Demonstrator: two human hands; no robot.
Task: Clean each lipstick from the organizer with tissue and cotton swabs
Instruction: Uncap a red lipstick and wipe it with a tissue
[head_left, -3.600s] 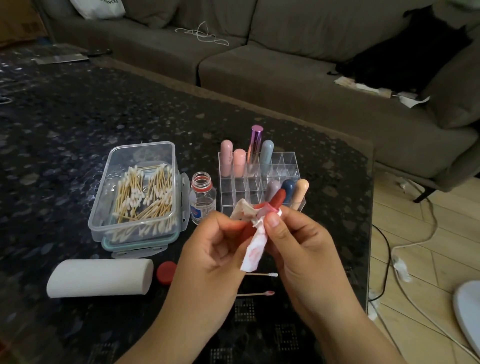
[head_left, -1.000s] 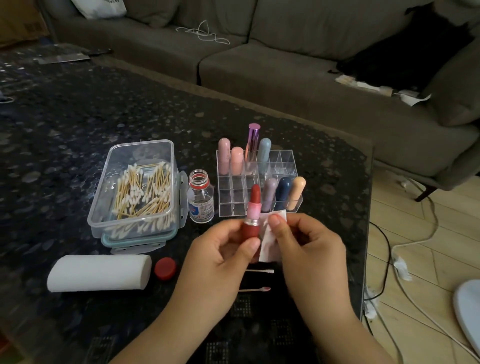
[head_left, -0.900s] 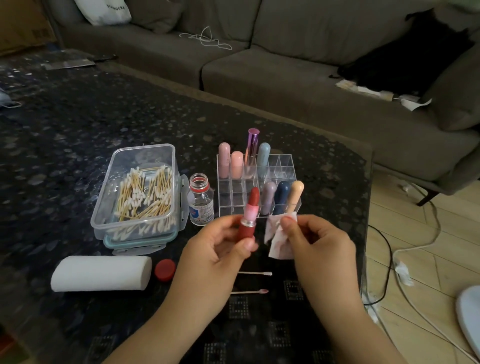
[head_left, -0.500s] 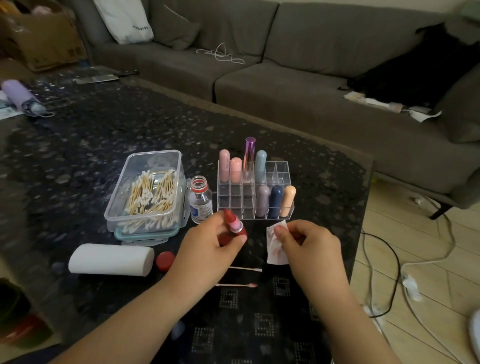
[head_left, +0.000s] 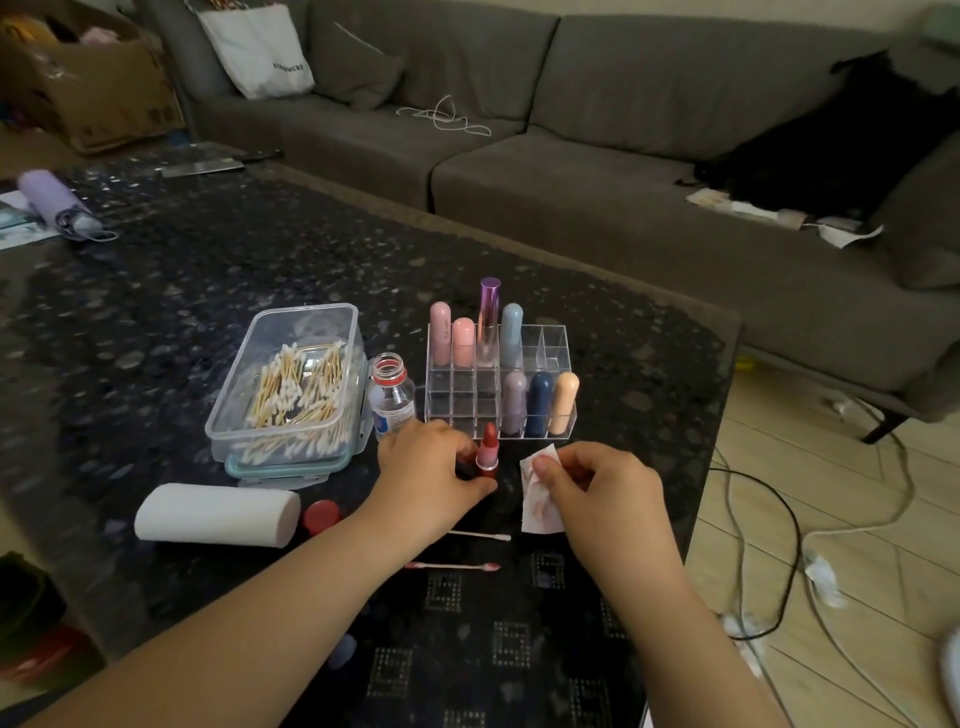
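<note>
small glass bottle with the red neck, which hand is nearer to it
Left. The left hand sits just in front of the bottle, gripping the red lipstick. The right hand is farther right, pinching the tissue.

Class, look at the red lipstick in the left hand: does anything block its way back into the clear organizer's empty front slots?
Nothing visible does. The open red lipstick, held by the left hand, stands just in front of the clear acrylic organizer, whose front-left slots look empty.

Red lipstick (head_left: 487, 448), seemingly pink-stained white tissue (head_left: 538, 493), black speckled table (head_left: 208, 270).
</note>
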